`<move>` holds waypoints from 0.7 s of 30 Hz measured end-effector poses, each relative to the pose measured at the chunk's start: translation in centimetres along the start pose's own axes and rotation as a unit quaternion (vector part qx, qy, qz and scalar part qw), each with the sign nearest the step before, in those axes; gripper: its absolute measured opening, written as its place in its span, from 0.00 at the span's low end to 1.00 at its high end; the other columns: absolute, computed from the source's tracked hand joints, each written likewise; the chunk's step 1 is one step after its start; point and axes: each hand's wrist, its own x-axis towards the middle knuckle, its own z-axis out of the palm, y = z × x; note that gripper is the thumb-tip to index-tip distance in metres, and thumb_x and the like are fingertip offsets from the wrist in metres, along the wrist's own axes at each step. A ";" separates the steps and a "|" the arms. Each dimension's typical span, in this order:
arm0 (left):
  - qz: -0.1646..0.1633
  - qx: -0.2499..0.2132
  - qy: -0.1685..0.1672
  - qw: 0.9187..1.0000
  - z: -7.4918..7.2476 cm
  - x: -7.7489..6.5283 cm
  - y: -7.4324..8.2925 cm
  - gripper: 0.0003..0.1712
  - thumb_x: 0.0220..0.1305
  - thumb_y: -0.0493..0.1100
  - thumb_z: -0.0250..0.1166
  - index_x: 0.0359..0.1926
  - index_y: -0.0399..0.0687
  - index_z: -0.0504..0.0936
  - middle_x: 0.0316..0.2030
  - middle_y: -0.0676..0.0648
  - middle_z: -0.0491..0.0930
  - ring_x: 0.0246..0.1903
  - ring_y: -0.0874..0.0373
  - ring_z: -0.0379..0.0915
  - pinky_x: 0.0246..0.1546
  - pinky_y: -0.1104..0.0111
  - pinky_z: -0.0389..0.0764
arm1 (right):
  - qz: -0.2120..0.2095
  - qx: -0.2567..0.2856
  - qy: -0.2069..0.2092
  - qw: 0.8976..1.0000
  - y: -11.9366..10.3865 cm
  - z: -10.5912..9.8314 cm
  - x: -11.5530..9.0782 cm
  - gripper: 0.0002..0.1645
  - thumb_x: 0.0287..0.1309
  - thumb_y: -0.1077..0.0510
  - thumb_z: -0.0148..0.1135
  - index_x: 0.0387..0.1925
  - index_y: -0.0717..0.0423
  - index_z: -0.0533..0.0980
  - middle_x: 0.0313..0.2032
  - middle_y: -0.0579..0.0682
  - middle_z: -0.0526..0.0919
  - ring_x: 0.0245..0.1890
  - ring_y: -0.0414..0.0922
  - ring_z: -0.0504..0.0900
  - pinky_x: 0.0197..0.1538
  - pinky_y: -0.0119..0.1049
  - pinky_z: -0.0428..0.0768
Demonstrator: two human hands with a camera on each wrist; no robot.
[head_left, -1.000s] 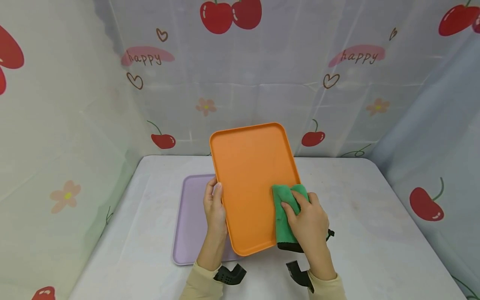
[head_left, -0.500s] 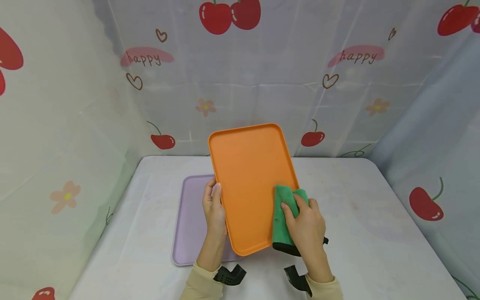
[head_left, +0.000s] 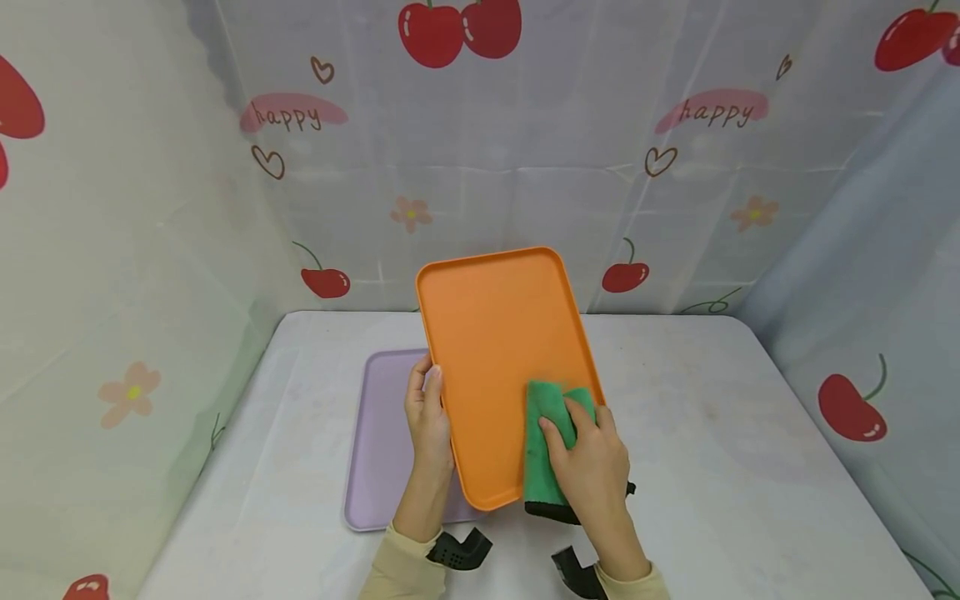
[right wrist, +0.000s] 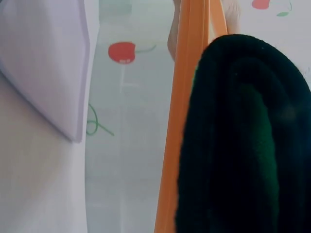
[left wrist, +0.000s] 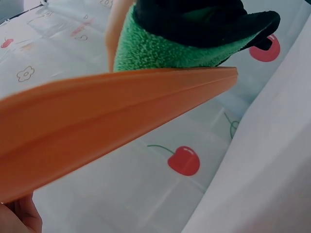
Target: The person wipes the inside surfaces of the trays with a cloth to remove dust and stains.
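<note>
An orange tray (head_left: pixel 495 342) is held up at a tilt above the table, its inner face toward the head camera. At its left edge my left hand (head_left: pixel 431 425) grips the rim, thumb in front. My right hand (head_left: pixel 594 462) holds a folded green cloth (head_left: pixel 543 454) with a dark edge against the tray's lower right part. In the left wrist view the cloth (left wrist: pixel 160 51) lies on the tray's (left wrist: pixel 97 111) upper side. The right wrist view has the cloth's dark folded edge (right wrist: pixel 197 145) close up, covering much of the tray.
A lilac tray (head_left: pixel 382 433) lies flat on the white table (head_left: pixel 720 467), partly behind the orange tray and my left arm. Cherry-printed curtains (head_left: pixel 517 167) stand around the table at the back and sides.
My right hand has moved the cloth left and slightly down across the orange tray, from the right edge inward. The left hand and the tray have hardly moved.
</note>
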 end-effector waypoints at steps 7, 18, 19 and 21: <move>-0.006 0.007 0.011 1.000 0.0 -0.1 -0.1 0.13 0.75 0.45 0.51 0.54 0.46 0.72 0.36 0.53 0.83 0.31 0.62 0.83 0.31 0.71 0.84 | -0.022 0.001 -0.010 1.000 -1.1 0.5 -0.7 0.23 0.51 0.52 0.74 0.47 0.59 0.83 0.34 0.62 0.78 0.22 0.53 0.78 0.22 0.47 0.79; 0.002 -0.002 0.000 1.000 0.0 0.0 -0.3 0.16 0.75 0.45 0.52 0.57 0.44 0.71 0.41 0.52 0.82 0.37 0.61 0.82 0.37 0.71 0.84 | -0.087 -0.003 -0.003 0.996 -2.6 1.1 -1.7 0.24 0.46 0.49 0.77 0.44 0.56 0.83 0.31 0.56 0.77 0.22 0.47 0.76 0.22 0.37 0.77; 0.003 -0.001 0.001 1.000 0.1 0.0 -0.4 0.16 0.75 0.45 0.52 0.57 0.43 0.71 0.42 0.52 0.82 0.37 0.61 0.82 0.37 0.71 0.84 | -0.092 -0.003 -0.003 0.996 -2.7 1.2 -1.7 0.24 0.46 0.49 0.77 0.44 0.56 0.83 0.31 0.56 0.77 0.22 0.46 0.76 0.22 0.37 0.78; 0.005 0.002 0.000 1.000 0.0 0.0 -0.4 0.16 0.75 0.46 0.52 0.58 0.43 0.71 0.43 0.52 0.81 0.39 0.61 0.82 0.38 0.71 0.84 | -0.103 -0.002 -0.004 0.995 -3.0 1.2 -1.9 0.24 0.45 0.49 0.78 0.44 0.56 0.83 0.31 0.56 0.77 0.21 0.46 0.76 0.22 0.36 0.78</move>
